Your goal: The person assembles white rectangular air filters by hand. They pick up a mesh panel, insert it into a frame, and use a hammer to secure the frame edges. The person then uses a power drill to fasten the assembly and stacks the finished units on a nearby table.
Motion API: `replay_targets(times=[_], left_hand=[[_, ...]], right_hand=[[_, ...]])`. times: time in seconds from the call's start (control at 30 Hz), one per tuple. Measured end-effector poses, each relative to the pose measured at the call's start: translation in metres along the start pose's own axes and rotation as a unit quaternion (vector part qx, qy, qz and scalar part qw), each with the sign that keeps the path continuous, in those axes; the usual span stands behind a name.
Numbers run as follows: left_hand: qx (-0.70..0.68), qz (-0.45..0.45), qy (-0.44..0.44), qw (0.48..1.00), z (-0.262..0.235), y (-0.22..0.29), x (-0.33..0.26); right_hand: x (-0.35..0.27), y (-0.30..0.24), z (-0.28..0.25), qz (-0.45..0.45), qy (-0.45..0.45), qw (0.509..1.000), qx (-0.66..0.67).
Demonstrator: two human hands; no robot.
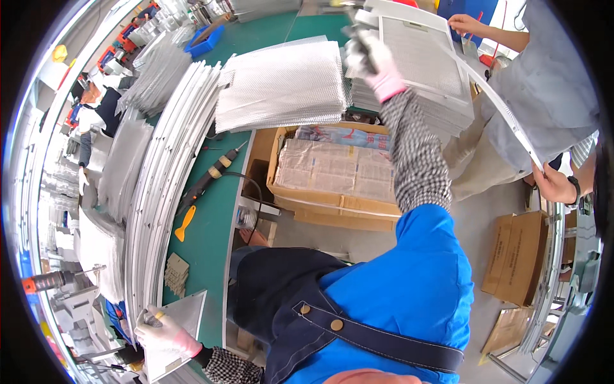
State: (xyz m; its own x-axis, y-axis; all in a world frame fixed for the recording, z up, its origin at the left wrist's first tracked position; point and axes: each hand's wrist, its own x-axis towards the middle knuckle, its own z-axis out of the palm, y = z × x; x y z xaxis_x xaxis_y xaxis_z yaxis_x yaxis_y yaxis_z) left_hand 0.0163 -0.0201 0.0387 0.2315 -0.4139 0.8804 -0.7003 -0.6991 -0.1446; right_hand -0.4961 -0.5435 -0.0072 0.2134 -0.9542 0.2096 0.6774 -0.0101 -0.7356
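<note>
My left hand, in a white glove with a pink cuff, grips a framed mesh panel at the near end of the green bench. Its fingers curl over the panel's edge. My right hand, gloved alike, reaches far forward between a stack of bare mesh sheets and a stack of white-framed panels. Closed and smeared by motion, it holds a dark object whose kind I cannot make out. Along the bench, left of centre, lie long white frame strips.
A power screwdriver, an orange scraper and small beige pieces lie on the green bench. Below stands an open carton of wrapped goods. At right a co-worker holds a long white strip.
</note>
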Motion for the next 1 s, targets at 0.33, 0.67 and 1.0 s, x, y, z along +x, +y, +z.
replay_targets(times=[0.33,0.67,1.0], left_hand=[[-0.033,-0.039,0.013,0.999,-0.016,-0.025,0.006],[-0.044,-0.095,-0.037,0.994,-0.017,0.009,0.02],[-0.093,-0.144,-0.062,0.983,-0.006,-0.012,0.011]], right_hand=[[-0.134,0.155,0.277,0.161,-0.314,0.926,-0.133],[-0.222,0.202,0.394,0.021,-0.558,0.788,-0.259],[-0.278,0.264,0.454,0.165,-0.431,0.869,-0.178]])
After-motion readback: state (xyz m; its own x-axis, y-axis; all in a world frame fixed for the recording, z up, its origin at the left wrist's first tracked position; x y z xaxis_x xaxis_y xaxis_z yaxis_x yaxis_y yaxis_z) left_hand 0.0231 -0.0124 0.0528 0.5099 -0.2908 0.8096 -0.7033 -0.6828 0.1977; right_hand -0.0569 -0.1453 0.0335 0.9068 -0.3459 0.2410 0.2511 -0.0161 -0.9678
